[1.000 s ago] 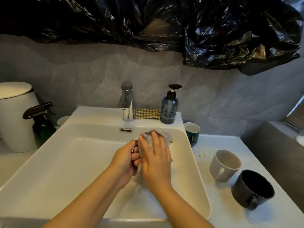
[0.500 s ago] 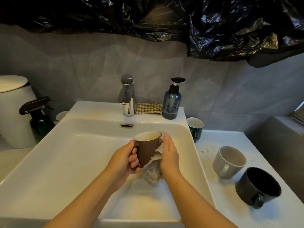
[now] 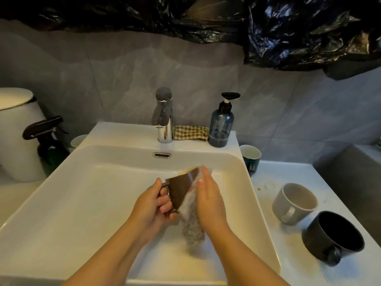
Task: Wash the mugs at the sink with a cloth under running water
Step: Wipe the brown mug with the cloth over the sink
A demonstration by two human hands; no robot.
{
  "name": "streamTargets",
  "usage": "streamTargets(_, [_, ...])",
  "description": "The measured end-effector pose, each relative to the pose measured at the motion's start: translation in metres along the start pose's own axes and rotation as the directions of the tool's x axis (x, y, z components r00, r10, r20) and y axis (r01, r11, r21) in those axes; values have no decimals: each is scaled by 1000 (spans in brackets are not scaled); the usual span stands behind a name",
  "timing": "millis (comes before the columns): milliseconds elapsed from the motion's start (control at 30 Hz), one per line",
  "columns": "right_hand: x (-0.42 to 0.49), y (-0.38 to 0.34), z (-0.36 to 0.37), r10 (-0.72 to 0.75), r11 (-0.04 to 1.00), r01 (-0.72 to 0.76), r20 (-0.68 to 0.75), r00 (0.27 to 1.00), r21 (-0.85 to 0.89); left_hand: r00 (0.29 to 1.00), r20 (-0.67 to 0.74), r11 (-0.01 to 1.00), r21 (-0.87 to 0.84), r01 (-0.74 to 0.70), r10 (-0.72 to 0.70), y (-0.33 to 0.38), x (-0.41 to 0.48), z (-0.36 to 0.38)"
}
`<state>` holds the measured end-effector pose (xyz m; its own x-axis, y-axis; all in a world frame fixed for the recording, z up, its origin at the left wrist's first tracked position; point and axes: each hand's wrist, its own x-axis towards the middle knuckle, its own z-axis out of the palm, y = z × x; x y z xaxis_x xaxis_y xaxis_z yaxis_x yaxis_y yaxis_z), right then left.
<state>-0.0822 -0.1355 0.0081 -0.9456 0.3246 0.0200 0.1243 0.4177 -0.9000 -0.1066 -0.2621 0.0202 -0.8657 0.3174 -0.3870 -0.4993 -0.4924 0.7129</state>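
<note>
Over the white sink my left hand grips the handle of a brown mug, fingers curled through it. The mug is tilted with its mouth facing away. My right hand presses a pale speckled cloth flat against the mug's right side; the cloth hangs down below it. On the counter to the right sit a grey mug, a black mug and a small dark green cup. No water is seen running from the chrome tap.
A blue soap pump bottle and a folded checked cloth sit on the sink's back ledge. At the left stand a dark spray bottle and a white lidded bin. Black plastic sheeting hangs overhead.
The mug has tipped from upright, mouth now facing away. My right hand with the cloth has slid along its right side. The view moved slightly closer.
</note>
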Motion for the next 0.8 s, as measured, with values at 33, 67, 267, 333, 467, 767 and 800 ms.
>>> streamTargets(33, [-5, -4, 6, -171, 935, 179, 52, 984, -306, 1000, -27, 998, -60, -2, 1, 1, 1, 1])
streamTargets(67, [-12, -9, 13, -314, 802, 304, 71, 947, -514, 999, -40, 997, -80, -1, -2, 1, 1, 2])
streamTargets(267, [4, -13, 1, -77, 996, 76, -20, 997, -38, 999, 37, 986, 164, 18, -24, 0, -9, 1])
streamTargets(333, [9, -8, -10, 220, 884, -208, 20, 975, 418, 997, 75, 988, 154, 7, -19, 0, -8, -1])
streamTargets(467, [-3, -3, -4, 200, 961, -188, -40, 979, 204, 999, 37, 992, 126, 14, -19, -3, -7, 2])
streamTargets(767, [2, -9, -12, 239, 832, -259, 104, 965, 490, 994, 84, 972, 230, 44, -65, 10, -8, -3])
streamTargets(800, [7, -2, -16, 314, 727, -353, 172, 934, 590, 996, 69, 967, 253, 36, -55, 13, -6, -1])
